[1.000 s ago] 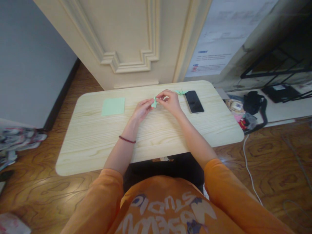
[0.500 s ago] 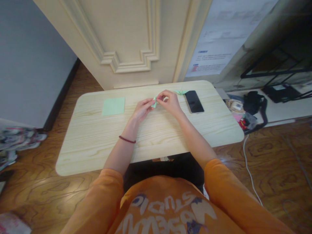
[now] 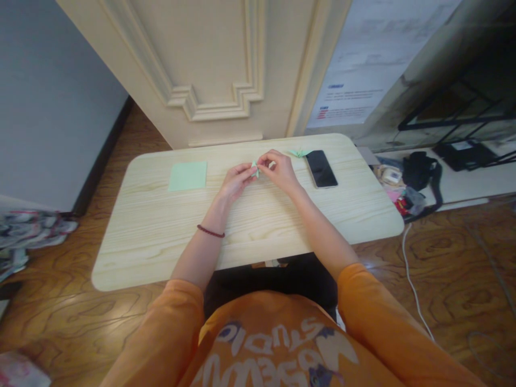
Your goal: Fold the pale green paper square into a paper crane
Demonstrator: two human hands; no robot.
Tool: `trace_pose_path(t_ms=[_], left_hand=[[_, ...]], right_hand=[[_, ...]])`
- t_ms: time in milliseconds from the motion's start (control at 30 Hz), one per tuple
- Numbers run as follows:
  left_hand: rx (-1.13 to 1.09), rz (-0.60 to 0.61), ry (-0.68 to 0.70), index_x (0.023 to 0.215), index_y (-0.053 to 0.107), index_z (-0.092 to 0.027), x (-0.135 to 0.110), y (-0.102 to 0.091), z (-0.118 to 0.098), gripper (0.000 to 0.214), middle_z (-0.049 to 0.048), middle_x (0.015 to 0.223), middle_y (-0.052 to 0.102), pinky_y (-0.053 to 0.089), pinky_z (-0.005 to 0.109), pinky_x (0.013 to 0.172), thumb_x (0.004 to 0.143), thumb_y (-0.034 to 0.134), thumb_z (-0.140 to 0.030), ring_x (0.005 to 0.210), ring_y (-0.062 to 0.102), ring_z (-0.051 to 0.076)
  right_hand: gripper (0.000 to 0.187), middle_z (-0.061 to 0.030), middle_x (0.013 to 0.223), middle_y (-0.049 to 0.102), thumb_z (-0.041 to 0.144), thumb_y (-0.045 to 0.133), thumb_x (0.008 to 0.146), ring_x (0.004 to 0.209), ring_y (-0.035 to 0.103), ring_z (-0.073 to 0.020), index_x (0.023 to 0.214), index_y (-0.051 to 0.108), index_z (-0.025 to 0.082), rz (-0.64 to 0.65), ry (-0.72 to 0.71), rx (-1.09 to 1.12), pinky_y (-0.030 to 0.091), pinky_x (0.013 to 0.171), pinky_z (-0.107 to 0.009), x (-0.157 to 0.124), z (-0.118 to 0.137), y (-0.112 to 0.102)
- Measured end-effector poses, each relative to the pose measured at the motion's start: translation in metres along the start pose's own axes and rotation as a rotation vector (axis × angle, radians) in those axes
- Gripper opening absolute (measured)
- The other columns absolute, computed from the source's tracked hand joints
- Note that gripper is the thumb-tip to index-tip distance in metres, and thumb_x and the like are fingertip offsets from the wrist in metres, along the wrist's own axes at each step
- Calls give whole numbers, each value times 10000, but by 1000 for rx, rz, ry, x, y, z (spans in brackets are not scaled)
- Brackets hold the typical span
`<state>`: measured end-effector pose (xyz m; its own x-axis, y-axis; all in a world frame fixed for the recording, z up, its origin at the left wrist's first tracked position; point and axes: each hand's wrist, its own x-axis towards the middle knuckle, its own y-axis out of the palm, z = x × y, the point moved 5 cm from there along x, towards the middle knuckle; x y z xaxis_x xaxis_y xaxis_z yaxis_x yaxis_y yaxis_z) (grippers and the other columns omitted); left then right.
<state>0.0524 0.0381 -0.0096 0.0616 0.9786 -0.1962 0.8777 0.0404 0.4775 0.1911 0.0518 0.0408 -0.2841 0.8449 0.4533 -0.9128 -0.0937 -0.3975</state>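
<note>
At a pale wood desk [image 3: 141, 242] set against a cream panelled door [image 3: 201, 54], wood-look floor [image 3: 60, 322] on both sides; printed poster [image 3: 374, 70] to R of door, black strap [image 3: 421, 174] on low shelf [image 3: 463, 188] past desk's R end.

On desk: green paper square [image 3: 187, 176] lying flat at L, black phone [image 3: 321, 169] face up at R, small folded green figure [image 3: 299, 153] near far edge, just beside phone's top corner. None of these touched by hands.

Mid-desk, btw the hands: small folded green piece [image 3: 254, 169], roughly upright, mostly hidden by fingers; exact folds too small to tell. L hand [image 3: 237, 181], dark red cord bracelet [image 3: 211, 231] at wrist, pinches it w/ fingertips from one side; R hand [image 3: 280, 172] closes on it from the other, thumb and index together. Both grips narrow, both holding the paper, hands close but apart at the palms.

Judgement: for a pinch this small, best to keep fingertips right at the crease, pressure even on both sides, forearms steady, so the paper won't slip or crumple. Piece looks crisp, no tear visible at this res.
</note>
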Motion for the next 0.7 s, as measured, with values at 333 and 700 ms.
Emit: trace_pose_path(t_ms=[333,700], left_hand=[[-40,-26,27,693,686,-167,1,-1,0,293,-32,711,690,531,217,734,503,908,-174,700,636,83],[-20,-40,77,710,674,-183,4,-4,-1,297,-34,728,691,530,243,789,525,903,-220,760,665,104]], right_hand=[[57,-30,793,624,242,653,737,735,565,-152,728,640,188,-71,43,26,427,567,-249,-1,2,-1],[124,-27,760,665,288,706,702,689,588,-148,739,670,175,-55,147,201,485,586,-271,1,-10,2]])
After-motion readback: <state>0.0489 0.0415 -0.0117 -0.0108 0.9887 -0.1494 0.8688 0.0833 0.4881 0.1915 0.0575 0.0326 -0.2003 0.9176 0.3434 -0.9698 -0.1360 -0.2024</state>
